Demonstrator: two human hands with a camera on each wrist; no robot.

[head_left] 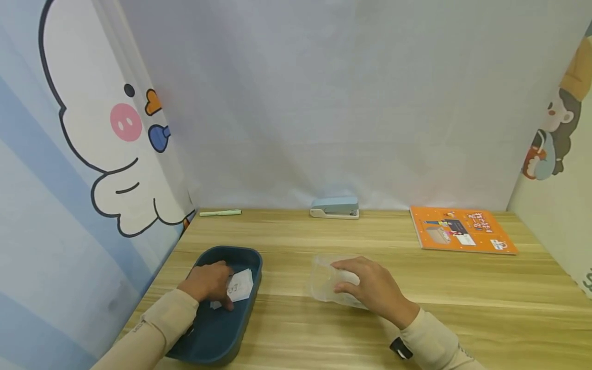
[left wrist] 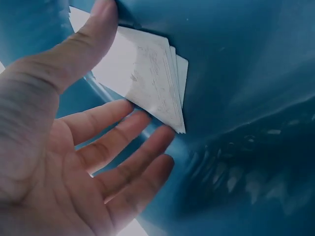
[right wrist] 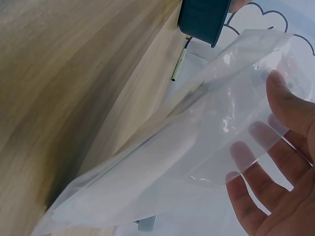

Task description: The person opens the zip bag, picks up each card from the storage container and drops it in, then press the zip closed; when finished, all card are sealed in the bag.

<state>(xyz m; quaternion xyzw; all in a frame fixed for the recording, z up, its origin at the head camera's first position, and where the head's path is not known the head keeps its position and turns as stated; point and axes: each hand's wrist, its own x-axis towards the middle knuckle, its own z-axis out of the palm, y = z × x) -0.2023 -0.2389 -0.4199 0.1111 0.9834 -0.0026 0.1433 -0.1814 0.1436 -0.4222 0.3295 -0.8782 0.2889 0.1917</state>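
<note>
two hands over one table (head_left: 287, 334). left end: left hand (head_left: 210, 282) is down in the dark blue tray (head_left: 210, 336), thumb across the white card stack (head_left: 240, 285), other fingers spread along its edge; not closed on it, can't tell if they touch. stack is inside the tray, just right of that hand, long axis diagonal, near-left to far-right in head view. left hand is much nearer; right is well apart. looks: thin white pieces, slightly fanned, faint grey print on top. pen (head_left: 220, 213) and stapler (head_left: 339, 205) sit at the back. middle: clear plastic bag (head_left: 322, 280), soft, creased, extending left from right hand (head_left: 376, 293), which pinches it, thumb one side, fingers the other. far right: orange book (head_left: 462, 229), flat.
</note>
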